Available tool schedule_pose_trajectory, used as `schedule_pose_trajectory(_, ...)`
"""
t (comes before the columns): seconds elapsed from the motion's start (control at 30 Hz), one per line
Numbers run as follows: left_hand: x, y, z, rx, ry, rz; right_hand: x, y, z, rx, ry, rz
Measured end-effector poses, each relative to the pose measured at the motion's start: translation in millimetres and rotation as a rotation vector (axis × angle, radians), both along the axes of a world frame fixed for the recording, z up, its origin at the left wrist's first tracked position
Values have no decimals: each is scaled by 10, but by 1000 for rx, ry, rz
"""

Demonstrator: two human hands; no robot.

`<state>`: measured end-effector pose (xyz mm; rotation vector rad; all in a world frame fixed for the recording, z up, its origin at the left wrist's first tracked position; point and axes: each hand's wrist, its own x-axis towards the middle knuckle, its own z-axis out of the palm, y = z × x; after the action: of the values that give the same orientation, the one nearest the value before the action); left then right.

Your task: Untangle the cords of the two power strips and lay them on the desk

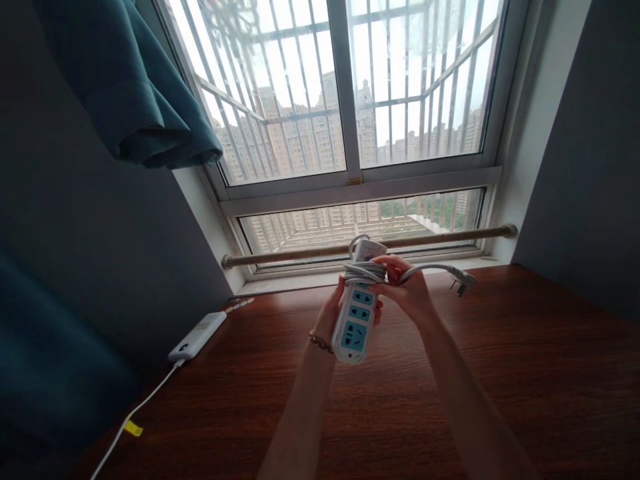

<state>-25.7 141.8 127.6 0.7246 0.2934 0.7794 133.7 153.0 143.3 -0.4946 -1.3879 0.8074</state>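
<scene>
A white power strip (354,333) with blue socket faces is held up above the wooden table, its far end tilted away. My left hand (330,313) wraps round it from the left side and beneath, fingertips showing at its right edge. Grey-white cord (365,272) is wound in several turns round its upper part. My right hand (407,293) is closed on the cord at the right of these turns, thumb and fingers pinching. From there the cord's free end runs right to a plug (465,280) with metal prongs, hanging over the table.
The brown wooden table (225,413) spans the front. At left lies a white device (197,337) with a white cable (150,397) bearing a yellow tag (133,428). Behind, a rail (300,253) crosses a barred window (350,180). A blue curtain (145,100) hangs upper left.
</scene>
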Motion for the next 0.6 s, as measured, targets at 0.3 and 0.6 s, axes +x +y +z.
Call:
schedule_pose_trajectory(0.3, -65, -9, 4, 49, -41, 15, -74, 27, -34, -51, 24, 146)
schedule_pose_trajectory(0.6, -38, -29, 29, 20, 23, 44, -40, 27, -36, -38, -21, 28)
